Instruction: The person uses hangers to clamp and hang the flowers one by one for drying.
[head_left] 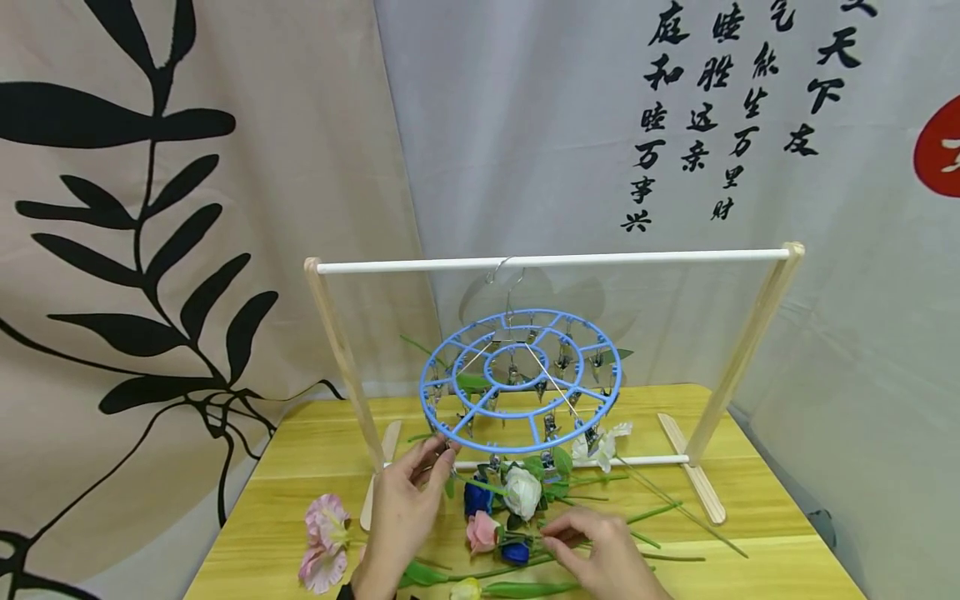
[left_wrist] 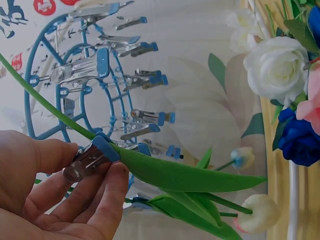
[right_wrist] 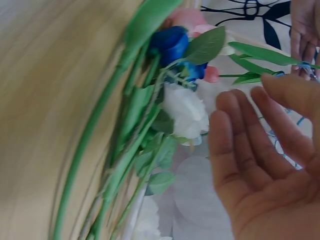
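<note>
My left hand (head_left: 405, 504) is at the near left edge of a round blue clip hanger (head_left: 536, 450). In the left wrist view its thumb and fingers pinch a metal clip (left_wrist: 92, 159) with blue tips. A green stem (left_wrist: 55, 112) with a long leaf (left_wrist: 185, 172) runs through the clip's tips. A pale tulip head (left_wrist: 262, 214) hangs at the lower right of that view. My right hand (head_left: 600, 546) hovers with loosely bent fingers over the flowers, holding nothing. Below it are a white rose (head_left: 522, 492), a pink rose (head_left: 482, 531) and a blue rose (head_left: 515, 552).
The hanger hooks onto a white rod (head_left: 645, 258) between wooden posts (head_left: 750, 358). More stems (head_left: 667, 557) and a yellow flower (head_left: 467, 589) lie on the wooden table (head_left: 787, 550). Pink ruffled flowers (head_left: 324, 542) lie at the left, a white flower (head_left: 603, 448) behind.
</note>
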